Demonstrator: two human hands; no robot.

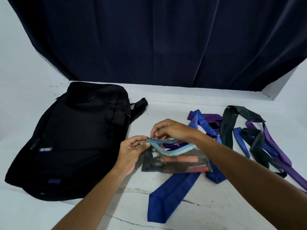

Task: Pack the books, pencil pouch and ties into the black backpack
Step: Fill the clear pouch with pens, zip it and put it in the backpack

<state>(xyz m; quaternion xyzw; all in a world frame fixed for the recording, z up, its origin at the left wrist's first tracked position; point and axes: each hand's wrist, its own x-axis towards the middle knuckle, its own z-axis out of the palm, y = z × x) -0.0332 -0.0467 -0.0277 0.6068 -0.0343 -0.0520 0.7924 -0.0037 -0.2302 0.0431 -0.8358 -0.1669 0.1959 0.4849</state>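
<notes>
A see-through pencil pouch (176, 161) with a light blue zip band sits in the middle, its mouth gaping over pens and markers. My left hand (131, 152) pinches the pouch's left top corner. My right hand (167, 128) pinches the zip end just above that corner. The black backpack (71, 138) lies flat on the left, its zips shut as far as I can see. Blue ties (167, 198), purple ties (274, 143) and dark green ties (229, 127) lie tangled on the right, one blue tie passing under the pouch. No books are in view.
Everything lies on a white surface (191, 103) with cracks near the front. A dark blue curtain (157, 39) hangs behind it. A backpack strap (139, 105) sticks out to the right of the bag's top.
</notes>
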